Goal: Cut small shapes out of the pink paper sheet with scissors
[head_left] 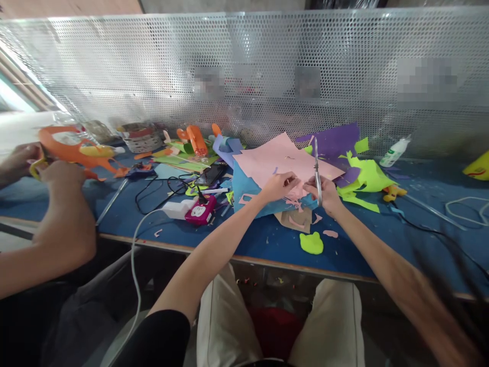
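My right hand (330,199) has a pair of scissors (317,171) hooked in it, the blades pointing away from me. Its thumb and fingertips are brought together beside small pink scraps (297,192). Close by on the left, my left hand (279,186) has its fingers curled together over the same scraps; whatever it pinches is too small to make out. Under and behind both hands lie a large pink sheet (280,157) and a blue sheet (246,189). A lime-green bear-head cutout (311,243) rests near the table edge, with a small pink oval piece (330,233) beside it.
At left, another person's hands (57,168) hold scissors and an orange sheet (61,138). A magenta adapter (201,210) with cables lies left of my work. Purple paper (336,137), green paper (367,178), a glue bottle (395,152) and a yellow glue gun (394,192) sit at right. A perforated metal panel (252,61) stands behind.
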`<move>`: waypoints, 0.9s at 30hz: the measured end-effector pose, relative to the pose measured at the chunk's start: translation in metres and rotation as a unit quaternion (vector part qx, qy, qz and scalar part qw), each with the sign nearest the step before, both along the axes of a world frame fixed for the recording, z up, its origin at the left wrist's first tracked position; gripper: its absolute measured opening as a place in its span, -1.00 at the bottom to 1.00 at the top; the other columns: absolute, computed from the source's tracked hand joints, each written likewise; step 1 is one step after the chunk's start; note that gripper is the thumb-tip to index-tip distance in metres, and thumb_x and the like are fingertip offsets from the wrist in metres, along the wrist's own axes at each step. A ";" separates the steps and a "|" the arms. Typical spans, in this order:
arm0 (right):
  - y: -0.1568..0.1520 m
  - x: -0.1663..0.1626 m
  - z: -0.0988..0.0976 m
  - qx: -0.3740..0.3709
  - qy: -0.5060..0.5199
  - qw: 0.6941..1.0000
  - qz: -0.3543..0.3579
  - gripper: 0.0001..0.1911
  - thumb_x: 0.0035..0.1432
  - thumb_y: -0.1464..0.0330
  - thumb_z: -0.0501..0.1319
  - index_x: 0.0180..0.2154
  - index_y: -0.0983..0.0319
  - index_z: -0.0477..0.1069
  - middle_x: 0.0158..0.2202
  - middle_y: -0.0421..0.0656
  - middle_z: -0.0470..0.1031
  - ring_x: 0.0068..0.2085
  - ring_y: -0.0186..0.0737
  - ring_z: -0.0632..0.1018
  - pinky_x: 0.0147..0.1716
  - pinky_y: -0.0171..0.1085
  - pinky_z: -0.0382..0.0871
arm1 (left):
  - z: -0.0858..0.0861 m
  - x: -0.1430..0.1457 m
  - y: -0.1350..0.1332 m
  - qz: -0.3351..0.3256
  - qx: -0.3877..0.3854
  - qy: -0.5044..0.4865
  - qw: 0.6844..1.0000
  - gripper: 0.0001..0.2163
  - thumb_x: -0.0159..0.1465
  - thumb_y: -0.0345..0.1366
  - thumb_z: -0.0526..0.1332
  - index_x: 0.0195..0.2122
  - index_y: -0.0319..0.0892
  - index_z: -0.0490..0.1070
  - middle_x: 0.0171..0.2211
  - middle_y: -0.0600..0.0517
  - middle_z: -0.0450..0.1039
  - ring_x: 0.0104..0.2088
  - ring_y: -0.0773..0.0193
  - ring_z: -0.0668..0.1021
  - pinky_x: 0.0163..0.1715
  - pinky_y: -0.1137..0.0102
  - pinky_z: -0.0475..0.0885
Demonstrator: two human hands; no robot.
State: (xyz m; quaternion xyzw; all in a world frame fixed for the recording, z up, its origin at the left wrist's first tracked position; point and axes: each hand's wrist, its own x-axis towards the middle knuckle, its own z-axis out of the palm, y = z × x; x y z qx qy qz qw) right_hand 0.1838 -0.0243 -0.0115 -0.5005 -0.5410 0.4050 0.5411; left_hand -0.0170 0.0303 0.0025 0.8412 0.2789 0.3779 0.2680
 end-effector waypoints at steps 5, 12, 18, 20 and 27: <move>-0.004 -0.005 0.004 0.011 0.017 1.000 -0.003 -0.57 -0.01 0.18 0.53 -0.25 0.16 0.36 -0.28 -0.21 0.61 -0.58 -0.42 0.32 -0.57 -0.25 0.19 | -0.004 0.001 0.005 0.001 -0.011 -0.042 0.999 -0.64 0.45 0.02 0.15 -0.29 -0.19 0.44 -0.44 0.07 0.40 -0.45 0.37 0.36 -0.35 0.40 0.27; -0.003 -0.004 0.003 0.030 0.029 0.999 0.004 -0.55 -0.10 0.16 0.55 -0.27 0.16 0.41 -0.41 -0.32 0.50 -0.62 -0.43 0.34 -0.63 -0.29 0.20 | -0.005 -0.003 0.011 -0.030 -0.027 -0.128 0.991 -0.53 0.47 0.08 0.10 0.19 -0.17 0.36 -0.03 -0.13 0.55 -0.36 0.38 0.50 -0.28 0.40 0.47; -0.001 -0.005 0.000 0.039 0.043 0.998 0.001 -0.57 -0.10 0.18 0.56 -0.30 0.17 0.42 -0.45 -0.33 0.47 -0.62 -0.42 0.34 -0.63 -0.29 0.20 | 0.001 -0.006 0.007 -0.033 -0.038 -0.133 0.990 -0.58 0.48 0.00 0.13 0.19 -0.18 0.39 -0.18 -0.06 0.61 -0.43 0.41 0.50 -0.33 0.43 0.46; 0.000 -0.003 -0.001 0.035 0.041 0.999 0.002 -0.56 -0.11 0.19 0.56 -0.28 0.17 0.42 -0.44 -0.33 0.49 -0.62 -0.43 0.34 -0.63 -0.30 0.19 | 0.003 -0.006 0.005 -0.028 -0.039 -0.128 0.991 -0.59 0.47 -0.02 0.15 0.18 -0.20 0.42 -0.22 -0.05 0.62 -0.44 0.40 0.50 -0.34 0.42 0.45; 0.003 0.003 -0.003 0.026 0.034 0.999 -0.004 -0.48 -0.16 0.20 0.57 -0.21 0.19 0.42 -0.35 -0.28 0.55 -0.56 -0.44 0.36 -0.59 -0.32 0.21 | 0.007 -0.004 0.002 -0.005 -0.021 -0.077 0.997 -0.70 0.40 -0.08 0.27 -0.01 -0.16 0.59 -0.11 -0.08 0.66 -0.34 0.32 0.55 -0.26 0.37 0.47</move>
